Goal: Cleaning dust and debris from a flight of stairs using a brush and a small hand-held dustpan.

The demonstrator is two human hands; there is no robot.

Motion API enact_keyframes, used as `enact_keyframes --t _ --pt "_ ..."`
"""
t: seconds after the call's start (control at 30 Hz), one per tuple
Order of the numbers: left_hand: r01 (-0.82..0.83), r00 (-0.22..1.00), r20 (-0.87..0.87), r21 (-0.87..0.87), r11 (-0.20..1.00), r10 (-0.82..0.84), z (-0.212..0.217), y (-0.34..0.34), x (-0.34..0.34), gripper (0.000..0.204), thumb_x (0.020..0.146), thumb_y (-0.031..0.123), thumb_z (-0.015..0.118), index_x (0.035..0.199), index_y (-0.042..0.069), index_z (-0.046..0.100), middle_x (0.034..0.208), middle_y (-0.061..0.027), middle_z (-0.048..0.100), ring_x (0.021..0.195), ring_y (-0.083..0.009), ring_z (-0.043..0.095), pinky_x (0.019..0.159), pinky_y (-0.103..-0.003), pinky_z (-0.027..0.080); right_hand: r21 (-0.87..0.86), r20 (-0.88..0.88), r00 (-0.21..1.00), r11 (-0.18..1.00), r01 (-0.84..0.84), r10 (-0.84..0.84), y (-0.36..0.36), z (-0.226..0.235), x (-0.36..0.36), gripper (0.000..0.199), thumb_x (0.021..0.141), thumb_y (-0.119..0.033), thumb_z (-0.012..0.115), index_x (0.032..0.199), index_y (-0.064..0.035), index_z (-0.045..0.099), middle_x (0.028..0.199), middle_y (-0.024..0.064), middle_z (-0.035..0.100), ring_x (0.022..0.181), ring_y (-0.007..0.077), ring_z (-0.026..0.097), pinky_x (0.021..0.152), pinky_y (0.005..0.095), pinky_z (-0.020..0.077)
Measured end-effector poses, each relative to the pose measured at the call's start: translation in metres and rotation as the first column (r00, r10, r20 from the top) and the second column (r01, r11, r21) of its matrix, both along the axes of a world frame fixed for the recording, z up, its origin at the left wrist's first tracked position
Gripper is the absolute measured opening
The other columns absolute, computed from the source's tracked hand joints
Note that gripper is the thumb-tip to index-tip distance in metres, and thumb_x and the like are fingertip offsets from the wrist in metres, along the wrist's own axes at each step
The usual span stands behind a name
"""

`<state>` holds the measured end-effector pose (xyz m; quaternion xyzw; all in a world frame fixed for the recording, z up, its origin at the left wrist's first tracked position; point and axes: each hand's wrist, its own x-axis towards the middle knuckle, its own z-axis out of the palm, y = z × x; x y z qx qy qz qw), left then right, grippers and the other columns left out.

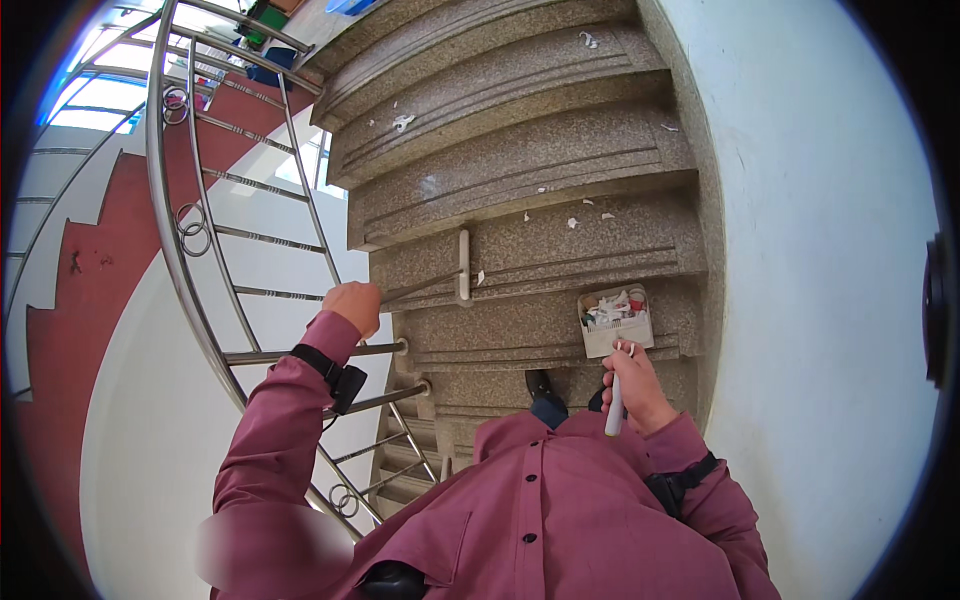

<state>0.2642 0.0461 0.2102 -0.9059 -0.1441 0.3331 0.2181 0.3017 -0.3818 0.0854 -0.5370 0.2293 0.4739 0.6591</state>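
Observation:
My left hand [353, 307] is closed round the stick of a broom [464, 265], beside the stair railing. The broom's narrow pale head rests on a step, with a scrap of white paper [481, 278] just to its right. In my right hand [637, 384] is the white handle of a long-handled dustpan [617, 334], my fingers wrapped round it. The light grey pan sits one step lower, near the right wall, holding crumpled white paper and bits of red and dark litter.
Stone stairs [500, 155] rise ahead, with paper scraps [403, 123] scattered over several steps. A metal railing [165, 190] runs along the left; a white wall [800, 250] bounds the right. My shoe [538, 384] stands below the dustpan. Blue and green containers [265, 20] are at the upper left.

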Motion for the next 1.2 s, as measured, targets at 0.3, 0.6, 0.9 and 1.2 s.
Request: enact_keyframes --t 0.3,0.6,0.9,1.2 --pt "-0.024 0.998 0.063 -0.081 0.996 0.029 0.011 -0.013 0.02 0.017 0.075 0.005 0.06 0.088 0.0 0.071 0.092 -0.0256 0.072 0.092 -0.0417 0.071 0.08 -0.048 0.058 0.016 0.009 1.0 1.0 0.025 -0.025 -0.001 -0.001 -0.004 0.035 0.091 -0.021 0.054 0.123 -0.0126 0.044 0.077 0.0043 0.053 0.051 0.0153 0.052 0.044 0.0356 0.0473" --pt "-0.074 0.985 0.145 -0.131 0.989 0.093 0.021 0.009 -0.002 0.017 0.072 0.006 0.061 0.086 0.002 0.07 0.089 -0.0236 0.071 0.091 -0.0431 0.069 0.08 -0.051 0.056 -0.031 0.046 0.999 0.999 0.015 -0.013 0.005 0.001 -0.007 0.031 0.092 -0.025 0.052 0.121 -0.0155 0.047 0.077 0.0033 0.054 0.052 0.0149 0.052 0.045 0.0351 0.0462" --pt "-0.04 0.966 0.248 -0.153 0.987 0.078 0.053 0.046 -0.047 0.018 0.074 0.007 0.06 0.087 0.005 0.072 0.087 -0.0215 0.071 0.09 -0.0417 0.069 0.08 -0.051 0.055 -0.08 0.093 0.99 0.99 0.113 -0.105 0.012 0.0 -0.02 0.024 0.091 -0.026 0.055 0.109 -0.0133 0.046 0.074 0.0037 0.053 0.049 0.0142 0.05 0.042 0.0331 0.0433" --pt "-0.033 0.919 0.379 -0.193 0.981 0.106 0.064 0.107 -0.129 0.022 0.08 0.014 0.06 0.095 0.013 0.076 0.084 -0.0179 0.072 0.084 -0.0389 0.069 0.075 -0.051 0.054 -0.285 0.298 0.948 0.937 0.2 -0.112 0.034 0.008 -0.036 0.026 0.094 -0.028 0.06 0.11 -0.0108 0.047 0.073 0.0037 0.053 0.049 0.0131 0.05 0.041 0.0314 0.0418"
